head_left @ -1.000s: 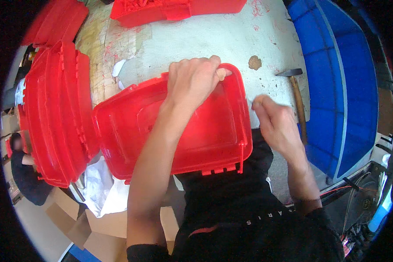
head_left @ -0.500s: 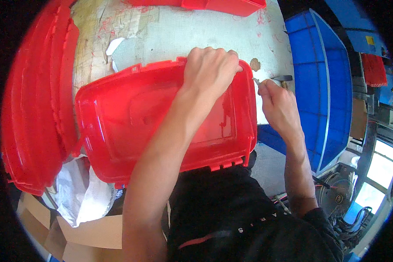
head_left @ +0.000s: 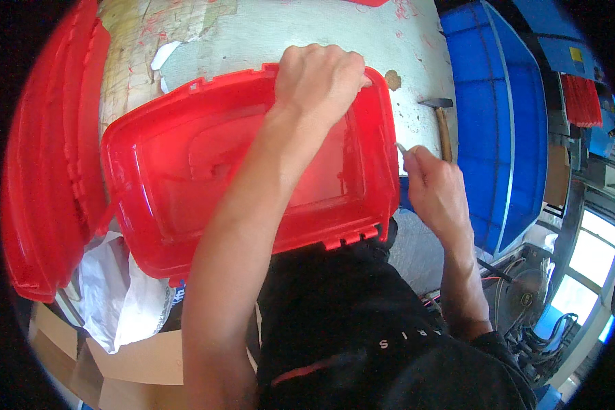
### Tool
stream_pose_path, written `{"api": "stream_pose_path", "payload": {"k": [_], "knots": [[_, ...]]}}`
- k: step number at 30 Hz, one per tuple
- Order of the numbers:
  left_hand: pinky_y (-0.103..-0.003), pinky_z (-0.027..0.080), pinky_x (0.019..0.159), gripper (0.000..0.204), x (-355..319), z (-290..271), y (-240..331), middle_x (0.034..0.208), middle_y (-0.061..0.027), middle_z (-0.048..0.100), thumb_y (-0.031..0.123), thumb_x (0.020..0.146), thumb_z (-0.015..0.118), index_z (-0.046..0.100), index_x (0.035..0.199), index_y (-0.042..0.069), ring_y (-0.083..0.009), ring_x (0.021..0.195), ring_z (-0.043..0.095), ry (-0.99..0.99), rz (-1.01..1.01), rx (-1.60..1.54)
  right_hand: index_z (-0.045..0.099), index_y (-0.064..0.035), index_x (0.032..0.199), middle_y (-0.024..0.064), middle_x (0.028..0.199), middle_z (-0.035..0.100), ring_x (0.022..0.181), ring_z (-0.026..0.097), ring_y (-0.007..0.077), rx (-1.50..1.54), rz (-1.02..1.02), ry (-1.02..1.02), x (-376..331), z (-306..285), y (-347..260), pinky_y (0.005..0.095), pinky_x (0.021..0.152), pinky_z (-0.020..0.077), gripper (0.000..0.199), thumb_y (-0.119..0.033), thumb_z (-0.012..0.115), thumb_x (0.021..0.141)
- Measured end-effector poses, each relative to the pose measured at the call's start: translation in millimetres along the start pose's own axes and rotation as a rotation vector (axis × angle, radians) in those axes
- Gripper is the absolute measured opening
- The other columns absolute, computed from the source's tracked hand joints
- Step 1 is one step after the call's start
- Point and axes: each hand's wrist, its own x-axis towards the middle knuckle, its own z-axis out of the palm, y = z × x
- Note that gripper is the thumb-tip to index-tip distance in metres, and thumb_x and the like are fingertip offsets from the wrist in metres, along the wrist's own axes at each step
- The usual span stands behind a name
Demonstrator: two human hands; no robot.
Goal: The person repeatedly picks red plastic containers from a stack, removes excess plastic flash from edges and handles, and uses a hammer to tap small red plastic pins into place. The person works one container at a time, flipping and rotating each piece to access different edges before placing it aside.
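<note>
A shallow red plastic shell [head_left: 164, 205] with small notched tabs along its edges lies open side up on the worktable, its near edge against my body. My left hand [head_left: 319, 78] is closed over its far rim close to the far right corner, thumb towards the right side. In my right hand [head_left: 439, 188], closed in a pinch, is a small tool with a thin metal blade [head_left: 402, 147], like a knife; its handle is hidden in the fist. The blade tip is at the outer right edge of the shell, about halfway along.
To the right of the hands lies a hammer [head_left: 445, 133] beside a blue crate [head_left: 482, 123]. Stacked red shells [head_left: 48, 184] stand at the left. Below them are a white plastic bag [head_left: 116, 294] and an open cardboard box [head_left: 143, 359]. A torn patch [head_left: 165, 56] marks the tabletop.
My right hand has slid the blade towards me along the shell's right edge, uncovering the hammer. My left hand keeps its hold on the rim. The whole view has shifted slightly.
</note>
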Motion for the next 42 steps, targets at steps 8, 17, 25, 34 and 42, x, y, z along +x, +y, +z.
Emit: {"api": "stream_pose_path", "payload": {"k": [8, 17, 25, 34, 42], "knots": [[-0.047, 0.053, 0.070, 0.034, 3, -1, -3, 0.079, -0.0164, 0.072, 0.043, 0.089, 0.067, 0.074, 0.091, 0.010, -0.0338, 0.077, 0.071, -0.042, -0.009, -0.044, 0.060, -0.0023, 0.088, 0.0230, 0.068, 0.062, 0.067, 0.064, 0.0421, 0.104, -0.018, -0.038, -44, 9, 18, 0.0495, 0.058, 0.0475, 0.017, -0.016, 0.055, 0.097], [-0.048, 0.053, 0.070, 0.033, 6, -6, 1, 0.082, -0.0181, 0.072, 0.043, 0.091, 0.065, 0.073, 0.096, 0.012, -0.0359, 0.079, 0.070, -0.141, -0.079, -0.014, 0.060, -0.0005, 0.097, 0.0171, 0.069, 0.061, 0.065, 0.064, 0.0309, 0.577, 0.189, -0.137, -72, -12, 25, 0.0405, 0.061, 0.0485, 0.013, -0.013, 0.055, 0.097], [-0.050, 0.052, 0.084, 0.032, 24, -55, -45, 0.099, -0.0224, 0.070, 0.037, 0.089, 0.067, 0.071, 0.103, 0.007, -0.0402, 0.097, 0.067, -0.179, -0.316, 0.167, 0.052, -0.0012, 0.120, 0.0101, 0.076, 0.065, 0.070, 0.064, 0.0198, 0.825, -0.050, 0.052, -30, 19, 28, 0.0357, 0.064, 0.0510, 0.035, -0.018, 0.066, 0.092], [-0.050, 0.050, 0.089, 0.035, -19, -58, -98, 0.105, -0.0279, 0.068, 0.028, 0.091, 0.063, 0.066, 0.115, 0.003, -0.0432, 0.103, 0.064, -0.146, -0.517, 0.067, 0.055, -0.0048, 0.121, 0.0151, 0.103, 0.064, 0.092, 0.067, 0.0320, 0.234, -0.460, 0.476, 59, 6, 2, 0.0419, 0.069, 0.0566, 0.040, -0.017, 0.070, 0.086], [-0.054, 0.047, 0.087, 0.026, -23, -44, -95, 0.101, -0.0311, 0.065, 0.007, 0.086, 0.051, 0.056, 0.110, -0.002, -0.0490, 0.101, 0.061, -0.115, -0.490, -0.335, 0.062, -0.0015, 0.091, 0.0175, 0.093, 0.066, 0.084, 0.068, 0.0345, -0.098, -0.472, 0.175, 86, -21, -33, 0.0476, 0.067, 0.0561, 0.014, -0.014, 0.065, 0.085]]}}
